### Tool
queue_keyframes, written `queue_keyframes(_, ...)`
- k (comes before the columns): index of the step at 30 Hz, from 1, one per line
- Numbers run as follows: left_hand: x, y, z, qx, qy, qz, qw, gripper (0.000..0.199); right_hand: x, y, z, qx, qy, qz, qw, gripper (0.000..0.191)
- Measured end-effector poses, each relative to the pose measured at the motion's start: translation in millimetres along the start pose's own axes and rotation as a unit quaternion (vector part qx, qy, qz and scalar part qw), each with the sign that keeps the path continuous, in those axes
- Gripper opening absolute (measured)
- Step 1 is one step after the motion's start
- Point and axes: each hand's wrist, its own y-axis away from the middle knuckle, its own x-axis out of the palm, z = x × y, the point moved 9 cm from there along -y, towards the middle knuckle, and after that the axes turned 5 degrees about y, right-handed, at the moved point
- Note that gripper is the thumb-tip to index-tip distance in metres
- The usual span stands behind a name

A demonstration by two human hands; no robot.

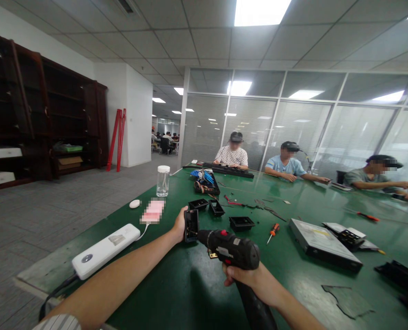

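Note:
My left hand [180, 224] holds a small black plastic housing [191, 225] upright above the green table [162, 279], its open side turned to the right. Wrapped round the grip of a black power drill [233, 248] with red accents is my right hand [241, 275]. The drill points left, its tip close to the housing's lower right edge; whether they touch I cannot tell. A small brass-coloured piece [212, 254] shows just under the drill's chuck. Behind the housing lie similar black parts [216, 207], and another [241, 223] sits beyond the drill.
An orange screwdriver [274, 230] and a silver disc drive [323, 243] lie at right. At left are a white power strip [106, 250], a phone [153, 211] and a clear jar [163, 182]. Blue wires [203, 176] fill a black tray. Three people sit across the table.

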Motion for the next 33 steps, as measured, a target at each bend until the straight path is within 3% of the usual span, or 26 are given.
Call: queue_keyframes(33, -1.7, -4.1, -0.3, 0.009, 0.001, 0.016, 1.0, 0.042, 0.7, -0.4, 1.1, -0.012, -0.015, 0.001, 1.0, 0.032)
